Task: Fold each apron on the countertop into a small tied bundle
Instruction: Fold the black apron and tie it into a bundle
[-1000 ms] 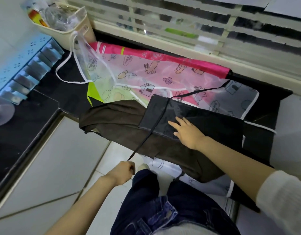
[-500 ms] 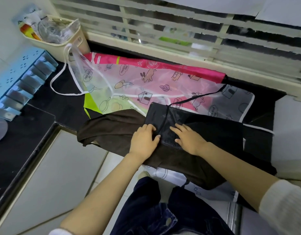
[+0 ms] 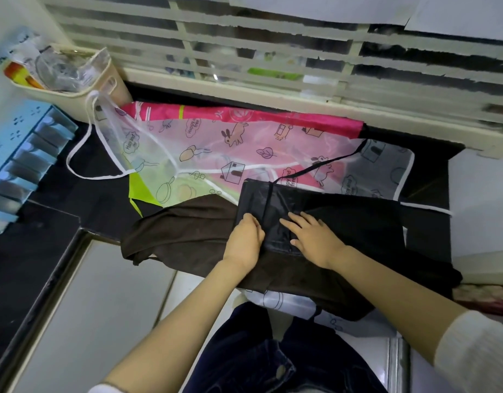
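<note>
A black apron [image 3: 344, 219] lies folded into a long band across the countertop [image 3: 83, 199], on top of a brown apron [image 3: 182, 234]. Its thin black strap [image 3: 315, 167] runs from the fold's left end up to the right. My left hand [image 3: 244, 239] has its fingers curled on the left end of the black fold, beside the strap. My right hand [image 3: 312, 236] presses flat on the black apron with fingers spread. Under both lie a translucent printed apron [image 3: 216, 148], a pink apron [image 3: 244, 117] and a green one [image 3: 142, 188].
A cream basket [image 3: 74, 92] with clear wrappers stands at the back left by the window grille [image 3: 273, 52]. A blue rack [image 3: 23, 154] lines the left wall. The aprons hang over the counter's front edge above the tiled floor [image 3: 83, 307].
My left hand let the black strap go slack, came up from below the counter edge and settled on the left end of the black fold. My right hand stayed pressed on the apron.
</note>
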A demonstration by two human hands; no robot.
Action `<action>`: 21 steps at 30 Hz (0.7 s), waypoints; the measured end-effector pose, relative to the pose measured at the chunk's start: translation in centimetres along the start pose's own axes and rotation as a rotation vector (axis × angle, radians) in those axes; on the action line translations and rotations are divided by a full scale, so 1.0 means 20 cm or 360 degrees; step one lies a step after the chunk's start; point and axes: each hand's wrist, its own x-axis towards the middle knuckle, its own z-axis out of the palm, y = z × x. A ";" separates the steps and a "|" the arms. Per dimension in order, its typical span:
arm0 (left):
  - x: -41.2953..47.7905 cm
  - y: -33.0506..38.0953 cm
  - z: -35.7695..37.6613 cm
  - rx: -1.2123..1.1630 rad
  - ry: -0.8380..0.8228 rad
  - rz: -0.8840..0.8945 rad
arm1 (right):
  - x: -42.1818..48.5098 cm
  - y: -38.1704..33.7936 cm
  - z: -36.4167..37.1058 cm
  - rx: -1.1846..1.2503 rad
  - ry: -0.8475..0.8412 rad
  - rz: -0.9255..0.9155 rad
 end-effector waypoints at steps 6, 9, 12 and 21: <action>-0.03 -0.07 0.04 0.0211 -0.0189 0.0025 | 0.00 0.00 0.00 0.0015 0.0009 0.0002; -0.06 -0.12 0.01 0.0376 -0.0333 0.0006 | 0.00 0.00 0.00 0.0036 0.0004 -0.0003; -0.07 -0.16 -0.06 0.0613 -0.0550 -0.0091 | 0.00 0.01 0.00 0.0058 -0.0001 -0.0008; 0.13 -0.14 -0.21 0.0076 0.0113 -0.0054 | 0.02 -0.08 -0.05 0.0400 0.0398 0.0019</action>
